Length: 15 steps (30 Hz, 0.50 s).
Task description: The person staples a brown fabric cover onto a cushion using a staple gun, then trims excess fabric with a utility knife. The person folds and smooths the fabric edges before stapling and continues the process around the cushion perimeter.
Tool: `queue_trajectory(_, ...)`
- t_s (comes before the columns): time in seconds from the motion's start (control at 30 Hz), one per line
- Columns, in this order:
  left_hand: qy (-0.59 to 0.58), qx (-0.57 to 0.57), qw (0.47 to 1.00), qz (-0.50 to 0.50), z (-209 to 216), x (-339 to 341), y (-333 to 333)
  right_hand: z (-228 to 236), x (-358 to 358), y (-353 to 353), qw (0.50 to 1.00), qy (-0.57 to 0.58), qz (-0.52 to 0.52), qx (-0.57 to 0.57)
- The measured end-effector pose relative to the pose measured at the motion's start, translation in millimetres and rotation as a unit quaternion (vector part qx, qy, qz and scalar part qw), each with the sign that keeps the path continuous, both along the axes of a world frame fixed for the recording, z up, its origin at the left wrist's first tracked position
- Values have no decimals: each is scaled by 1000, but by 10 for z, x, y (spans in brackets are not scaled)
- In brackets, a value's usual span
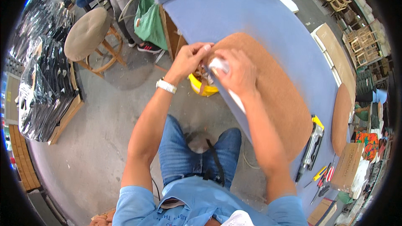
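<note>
A brown fabric-covered panel [280, 104] with rounded corners lies on the blue-covered table [247, 10], blurred by motion along its far edge. My right hand [240, 71] is over its near left part, fingers closed round a crumpled white piece [220, 65], perhaps cloth or paper. Beside it, at the panel's far left corner, my left hand [190, 60] has its thumb and fingers pinched together; what lies between them is too small to make out. Below the hands, a yellow bucket [203, 88] with scraps in it is partly hidden by the table edge.
Right of the panel lie a silver-and-yellow staple gun [310, 148], several screwdrivers [320, 175] and a second brown panel [341, 119]. A round padded stool [88, 33] stands at left, near a person's legs [121, 4]. Plastic-wrapped stacks [46, 88] line the far left.
</note>
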State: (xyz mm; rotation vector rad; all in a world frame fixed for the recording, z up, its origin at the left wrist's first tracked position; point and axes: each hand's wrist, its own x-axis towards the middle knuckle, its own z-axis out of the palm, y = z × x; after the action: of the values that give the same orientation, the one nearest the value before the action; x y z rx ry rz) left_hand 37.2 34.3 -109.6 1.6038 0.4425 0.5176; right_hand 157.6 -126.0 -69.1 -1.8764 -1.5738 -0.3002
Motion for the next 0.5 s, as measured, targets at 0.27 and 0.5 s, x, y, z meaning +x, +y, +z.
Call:
queue_trajectory(0.27,65,-29,995,-71,93,295,-27,32,-156,-102,995,101,14,13)
queue_trajectory(0.5,223,-5,973,-50,166,479,69,365,-426,-129,968,214,-10,-134)
